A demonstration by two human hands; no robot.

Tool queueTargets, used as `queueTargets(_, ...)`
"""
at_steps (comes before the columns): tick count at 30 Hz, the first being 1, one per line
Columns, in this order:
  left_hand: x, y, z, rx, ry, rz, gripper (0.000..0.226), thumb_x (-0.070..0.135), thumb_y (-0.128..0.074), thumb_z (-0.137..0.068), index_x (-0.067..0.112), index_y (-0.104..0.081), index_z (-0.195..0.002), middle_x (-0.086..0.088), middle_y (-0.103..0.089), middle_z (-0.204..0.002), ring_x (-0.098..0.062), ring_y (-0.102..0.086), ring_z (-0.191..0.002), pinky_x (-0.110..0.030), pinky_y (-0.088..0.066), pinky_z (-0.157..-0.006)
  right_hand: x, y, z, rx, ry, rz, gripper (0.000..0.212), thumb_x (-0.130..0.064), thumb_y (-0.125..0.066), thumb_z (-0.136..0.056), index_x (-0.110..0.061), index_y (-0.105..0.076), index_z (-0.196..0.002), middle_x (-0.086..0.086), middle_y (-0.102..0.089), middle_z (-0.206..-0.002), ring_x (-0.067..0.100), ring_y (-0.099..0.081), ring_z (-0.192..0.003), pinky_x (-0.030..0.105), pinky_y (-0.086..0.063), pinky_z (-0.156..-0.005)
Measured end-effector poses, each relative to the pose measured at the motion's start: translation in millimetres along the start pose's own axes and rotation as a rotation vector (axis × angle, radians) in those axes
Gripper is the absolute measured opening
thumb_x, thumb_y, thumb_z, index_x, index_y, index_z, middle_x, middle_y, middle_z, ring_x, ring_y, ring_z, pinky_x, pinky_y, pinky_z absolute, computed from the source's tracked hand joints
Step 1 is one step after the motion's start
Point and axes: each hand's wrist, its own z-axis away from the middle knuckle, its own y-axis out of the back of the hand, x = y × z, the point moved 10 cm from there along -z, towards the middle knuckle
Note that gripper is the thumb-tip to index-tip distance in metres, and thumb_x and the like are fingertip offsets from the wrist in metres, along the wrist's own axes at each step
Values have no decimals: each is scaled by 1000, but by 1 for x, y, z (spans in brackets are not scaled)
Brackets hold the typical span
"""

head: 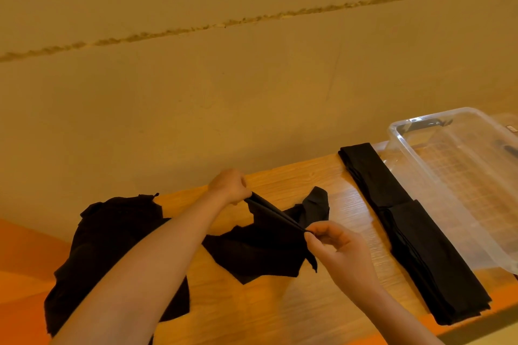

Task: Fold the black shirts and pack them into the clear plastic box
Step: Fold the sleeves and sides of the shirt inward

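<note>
1. Stretching a black shirt (260, 244) between both hands, the person holds its upper edge taut just above the wooden tabletop (322, 185), and the rest of the cloth hangs down and rests crumpled on the wood.
2. The left hand (231, 186) has a closed grip: its fingers are curled round the far end of the taut edge, knuckles towards the wall (252, 78).
3. The right hand (333, 241) has a pinching grip: thumb and forefinger nip the near end of the same edge, and the other fingers are loosely curled beside them.
4. One sleeve of the held shirt sticks up on the far side, between the two hands and the folded pieces to the right.
5. A second black shirt (112, 255) lies unfolded in a heap at the left end of the tabletop, partly under the left forearm.
6. Two folded black shirts (406, 227) lie end to end in a long strip on the right, running from the far edge towards the near edge.
7. The clear plastic box (454, 176) stands just beside that strip on its right, touching or nearly touching it; I cannot tell which. No black cloth shows inside it, and a dark handle is visible at its far end.
</note>
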Motion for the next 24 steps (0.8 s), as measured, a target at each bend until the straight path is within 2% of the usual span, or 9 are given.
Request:
queueTargets(4, 14, 43, 6, -39, -67, 19, 14, 17, -59, -88, 14, -72, -94, 0, -69, -78, -10, -60, -59, -22, -49, -55, -25, 23, -16, 19, 82, 63, 13, -7, -68, -85, -21, -70, -84, -5, -71, -81, 8, -67, -80, 23, -55, -74)
queueTargets(8, 28, 98, 20, 26, -128, 19, 21, 17, -55, -89, 6, -72, -94, -3, -64, -79, -11, -56, -62, -23, -46, -55, -69, 45, -43, 70, 246, 125, 16, -5, -68, -84, -21, -69, -84, -5, -70, -81, 10, -67, -81, 19, -54, -76)
queueTargets(11, 32, 127, 35, 62, -119, -11, 12, 17, -57, -88, 12, -67, -89, -2, -62, -82, -13, -58, -64, -21, -45, -51, -97, 53, -62, 87, 312, 105, 17, -4, -68, -84, -21, -70, -84, -5, -70, -79, 10, -67, -77, 16, -53, -71)
queueTargets(15, 34, 133, 47, 21, -117, 21, 5, 9, -58, -83, 13, -61, -83, -6, -66, -84, -14, -61, -69, -23, -47, -55, -121, 53, -83, 90, 341, 63, 18, -5, -68, -85, -23, -68, -79, -10, -70, -75, 5, -66, -74, 13, -50, -70)
queueTargets(18, 31, 120, 52, -56, -100, 204, 3, 9, -56, -82, 12, -56, -82, -5, -65, -78, -13, -61, -67, -23, -39, -55, -135, 51, -94, 83, 349, 37, 18, -3, -67, -85, -20, -67, -79, -13, -68, -72, 1, -64, -70, 11, -48, -66)
queueTargets(20, 26, 112, 55, -85, -59, 458, 3, 13, -58, -85, 11, -56, -86, -4, -59, -79, -14, -59, -66, -26, -41, -59, -141, 51, -99, 68, 361, 25, 17, -2, -67, -85, -18, -68, -79, -9, -69, -72, 3, -64, -69, 13, -50, -67)
queueTargets(22, 23, 106, 58, -137, -53, 737, 10, 17, -60, -90, 10, -56, -85, -5, -57, -75, -17, -58, -63, -29, -43, -60, -146, 51, -102, 52, 369, 29, 16, -1, -67, -85, -16, -68, -80, -6, -68, -70, 5, -62, -66, 14, -50, -65)
queueTargets(24, 21, 104, 59, -180, -66, 899, 26, 24, -60, -94, 12, -53, -72, -4, -56, -67, -17, -56, -61, -28, -41, -57, -149, 53, -105, 37, 366, 30, 15, 0, -66, -86, -14, -68, -80, -7, -66, -67, 3, -59, -62, 12, -48, -62)
